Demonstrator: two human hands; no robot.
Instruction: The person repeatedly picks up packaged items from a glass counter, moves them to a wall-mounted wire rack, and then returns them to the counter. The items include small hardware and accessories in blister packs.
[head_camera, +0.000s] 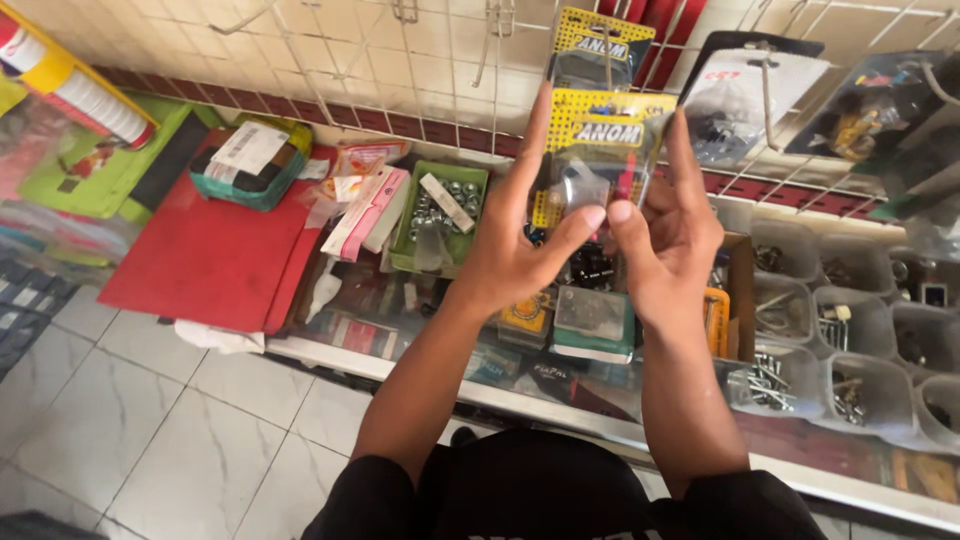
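I see the blister pack (600, 160) with its yellow card raised in front of the wire rack (420, 50), just below a second like pack (598, 45) hanging on a hook, and I judge it could slip and fall among the clear bins (860, 350) on the tabletop (620, 425) below, since only fingertips pinch it. My left hand (520, 240) and right hand (668, 235) each hold a half-open grip, thumbs pressing the clear front, fingers behind its edges.

A yellow, black-dotted card is topping the clear blister pack (600, 150). At nine o'clock a red mat (205, 255) is lying beside a green tray (400, 215) showing silvery nuts. White marbled floor tiles (150, 420) are spreading at seven o'clock.
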